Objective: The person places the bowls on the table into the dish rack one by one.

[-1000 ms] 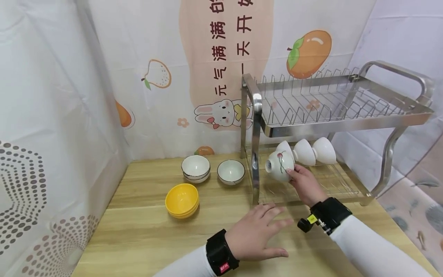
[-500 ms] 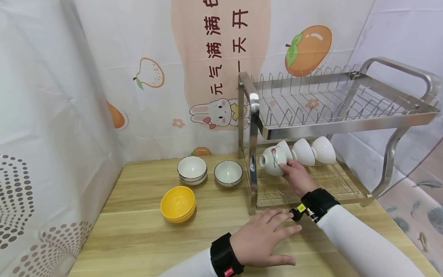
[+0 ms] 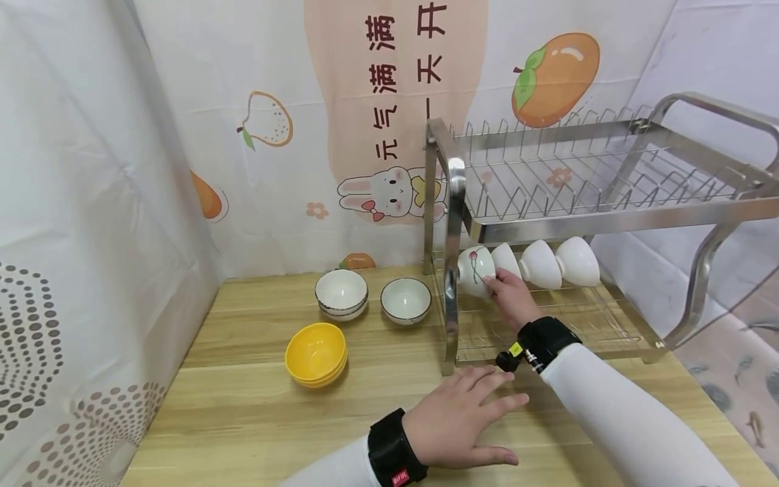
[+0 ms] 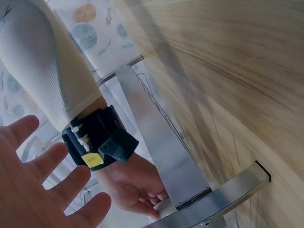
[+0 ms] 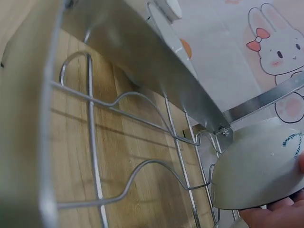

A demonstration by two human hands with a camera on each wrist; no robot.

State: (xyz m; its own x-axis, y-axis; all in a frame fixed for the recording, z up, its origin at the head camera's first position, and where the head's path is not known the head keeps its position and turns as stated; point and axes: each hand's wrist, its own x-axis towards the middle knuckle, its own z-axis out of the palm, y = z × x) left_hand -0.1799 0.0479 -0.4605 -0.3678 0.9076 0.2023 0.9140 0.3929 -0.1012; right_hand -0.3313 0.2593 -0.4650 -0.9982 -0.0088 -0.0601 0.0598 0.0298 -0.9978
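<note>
The right hand (image 3: 510, 295) is holding a white bowl (image 3: 475, 271) with a red-and-green motif at the left end of the lower tier of the dish rack (image 3: 602, 218), fingers curled round the bowl's rim side; the exact finger spacing is partly hidden behind the bowl. The bowl is lying on its side, foot toward the left post (image 3: 453, 270), and is leaning against the row of three bowls (image 3: 548, 263) already tipped in the wire slots. In the right wrist view the bowl (image 5: 259, 168) is sitting just above the wavy wire dividers (image 5: 142, 171), close to the frame bar; whether it is resting on the wires cannot be told. The left hand (image 3: 458, 419) is lying flat on the table (image 3: 243, 406) in front of the rack, fingers straight and slightly spread, holding nothing. Two white bowls (image 3: 371, 297) and a stack of yellow bowls (image 3: 317, 352) are standing upright on the table, well apart from the rack. Judgement: to seat the bowl well, its rim should drop into the free wire notch beside the row, at the same tilt as its neighbours. The hand should be easing off only once the weight is on the wires, since the bowl is close to the post and could knock it or roll out leftward. The low upper shelf leaves little headroom, so a flat wrist is advisable.
</note>
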